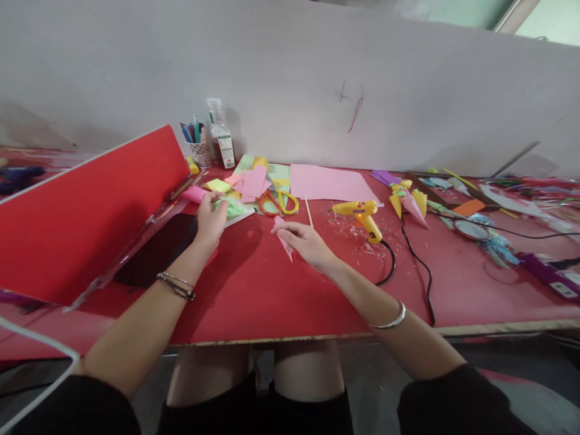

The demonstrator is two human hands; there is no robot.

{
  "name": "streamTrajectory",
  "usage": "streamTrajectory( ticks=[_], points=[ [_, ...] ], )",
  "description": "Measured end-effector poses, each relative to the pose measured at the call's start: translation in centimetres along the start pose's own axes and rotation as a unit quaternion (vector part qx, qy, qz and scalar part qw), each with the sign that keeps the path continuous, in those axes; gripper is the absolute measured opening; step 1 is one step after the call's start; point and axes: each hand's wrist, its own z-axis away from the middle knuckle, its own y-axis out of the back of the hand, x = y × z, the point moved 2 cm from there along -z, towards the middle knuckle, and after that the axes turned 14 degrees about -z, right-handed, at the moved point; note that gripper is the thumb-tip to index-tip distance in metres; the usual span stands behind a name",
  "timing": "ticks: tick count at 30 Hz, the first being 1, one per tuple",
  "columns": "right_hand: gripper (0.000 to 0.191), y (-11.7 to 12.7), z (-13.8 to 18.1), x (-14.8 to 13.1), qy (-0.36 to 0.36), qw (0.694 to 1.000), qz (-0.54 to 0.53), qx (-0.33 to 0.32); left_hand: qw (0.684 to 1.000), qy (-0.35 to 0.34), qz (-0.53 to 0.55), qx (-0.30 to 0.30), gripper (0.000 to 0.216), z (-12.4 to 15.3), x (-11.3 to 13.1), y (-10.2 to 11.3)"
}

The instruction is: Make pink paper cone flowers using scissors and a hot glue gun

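My right hand (304, 240) rests near the middle of the red table (254, 290) with its fingers closed on a pink paper cone (284, 238) that points down toward me. My left hand (210, 219) reaches forward to the left and pinches a clear packet of green paper (234, 209). A pink paper roll (194, 193) lies just left of that hand. Orange and yellow scissors (277, 202) lie beyond both hands among loose coloured papers.
A yellow glue gun (361, 215) stands right of my right hand, its black cord (410, 254) trailing to the table's front edge. A pink sheet (328, 182), finished paper cones (408, 200), a pen cup (198, 147), a bottle (220, 136) and a tilted red board (81, 211) surround the work area.
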Motion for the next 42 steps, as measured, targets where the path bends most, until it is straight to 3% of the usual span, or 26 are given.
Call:
streamTrajectory(
  ticks=[4,9,14,18,22,26,29,34,39,42],
  points=[
    [0.01,0.1,-0.08,-0.01,-0.012,0.998,-0.05,0.033,1.0,0.001,-0.002,0.007,0.014,-0.04,-0.06,-0.09],
    [0.01,-0.19,0.13,-0.06,-0.035,0.998,-0.048,-0.006,1.0,0.0,0.013,-0.004,0.014,0.05,-0.25,-0.07],
    [0.032,0.05,0.11,-0.28,-0.015,0.999,-0.002,0.042,1.0,-0.006,0.008,-0.006,0.014,-0.04,-0.38,-0.05],
    [0.011,0.15,-0.09,-0.24,0.014,0.998,-0.027,0.056,1.0,-0.008,0.003,-0.009,0.013,-0.16,-0.35,-0.11],
    [0.02,0.01,-0.19,-0.1,0.024,0.995,-0.082,0.045,1.0,-0.012,0.007,-0.013,0.014,-0.09,-0.23,-0.13],
    [0.011,-0.11,-0.11,-0.21,0.001,0.989,-0.136,0.054,1.0,-0.006,0.008,-0.018,0.013,0.11,-0.05,-0.15],
    [0.017,-0.19,0.02,-0.35,-0.022,0.992,-0.113,0.049,1.0,-0.005,0.016,-0.019,0.013,0.2,0.03,-0.18],
    [0.017,0.04,0.03,-0.31,0.014,0.995,-0.072,0.075,1.0,-0.013,0.016,-0.022,0.012,0.26,0.12,-0.16],
    [0.004,0.0,-0.14,-0.11,-0.007,0.99,-0.12,0.066,1.0,-0.019,0.008,-0.022,0.012,0.24,0.15,-0.11],
    [0.007,-0.11,-0.08,-0.3,-0.021,0.982,-0.175,0.074,0.999,-0.026,0.008,-0.024,0.012,0.18,0.02,-0.15]
  ],
)
